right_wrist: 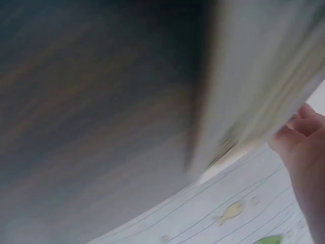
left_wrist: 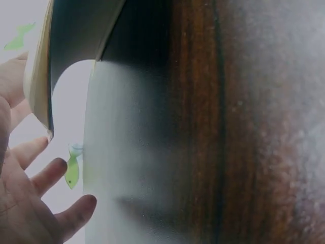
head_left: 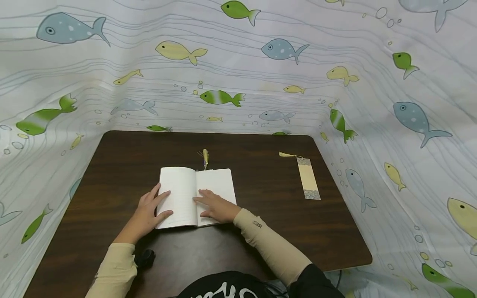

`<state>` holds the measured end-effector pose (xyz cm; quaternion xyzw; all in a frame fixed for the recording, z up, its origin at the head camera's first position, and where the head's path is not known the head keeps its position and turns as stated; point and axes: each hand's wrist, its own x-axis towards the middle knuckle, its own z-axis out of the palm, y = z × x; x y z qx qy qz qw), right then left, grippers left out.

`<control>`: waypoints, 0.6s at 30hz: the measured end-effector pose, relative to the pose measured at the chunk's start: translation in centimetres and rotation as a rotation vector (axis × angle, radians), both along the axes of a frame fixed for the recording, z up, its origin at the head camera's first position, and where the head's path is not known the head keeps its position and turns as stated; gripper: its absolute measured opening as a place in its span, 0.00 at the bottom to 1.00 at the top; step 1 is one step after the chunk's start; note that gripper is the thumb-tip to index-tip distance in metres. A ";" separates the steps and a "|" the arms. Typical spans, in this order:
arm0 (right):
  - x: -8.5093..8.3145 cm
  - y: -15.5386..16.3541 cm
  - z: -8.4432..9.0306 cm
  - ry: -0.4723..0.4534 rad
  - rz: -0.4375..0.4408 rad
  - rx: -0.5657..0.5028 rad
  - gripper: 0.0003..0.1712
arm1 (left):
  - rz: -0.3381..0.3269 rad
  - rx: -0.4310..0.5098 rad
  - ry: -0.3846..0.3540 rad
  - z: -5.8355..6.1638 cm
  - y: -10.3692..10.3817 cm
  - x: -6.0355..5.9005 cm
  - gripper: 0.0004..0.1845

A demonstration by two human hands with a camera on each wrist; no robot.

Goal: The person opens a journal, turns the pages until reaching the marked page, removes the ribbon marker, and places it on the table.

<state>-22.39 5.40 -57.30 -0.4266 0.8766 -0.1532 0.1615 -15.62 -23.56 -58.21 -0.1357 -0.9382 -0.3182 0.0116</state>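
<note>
An open notebook (head_left: 196, 196) is lying flat near the middle of the dark wooden tabletop (head_left: 112, 165), its blank pages facing up. The left hand (head_left: 149, 213) is resting at the notebook's 8 o'clock corner, fingers (head_left: 161, 198) straight and spread over the left page, with the thumb lying along the lower edge; it is pressing rather than clasping anything. The right hand (head_left: 216, 207) is lying at 5 o'clock on the right page, fingers extended flat toward the spine, nothing gripped. In the left wrist view the left hand (left_wrist: 25, 203) is showing loosely spread fingers beside the lifted edge of the notebook (left_wrist: 45, 76). The right wrist view is blurred, showing only fingertips (right_wrist: 299, 132) under a pale page edge.

A tasselled bookmark (head_left: 205, 157) is sticking out of the notebook's top edge at 12 o'clock. A second bookmark (head_left: 308, 178), with a yellow tassel, is lying well apart at the notebook's 3 o'clock. A fish-patterned curtain (head_left: 238, 62) is surrounding the tabletop.
</note>
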 end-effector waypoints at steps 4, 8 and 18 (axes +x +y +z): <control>-1.1 2.3 -0.7 0.069 -0.099 0.105 0.40 | -0.004 -0.008 -0.007 0.3 -0.2 0.1 0.37; -1.7 4.6 -0.9 0.041 -0.206 0.145 0.46 | -0.005 -0.025 -0.023 0.5 -0.4 0.2 0.37; -1.3 8.5 -0.2 -0.073 -0.289 0.109 0.55 | -0.010 -0.050 -0.019 0.4 -0.1 -0.2 0.38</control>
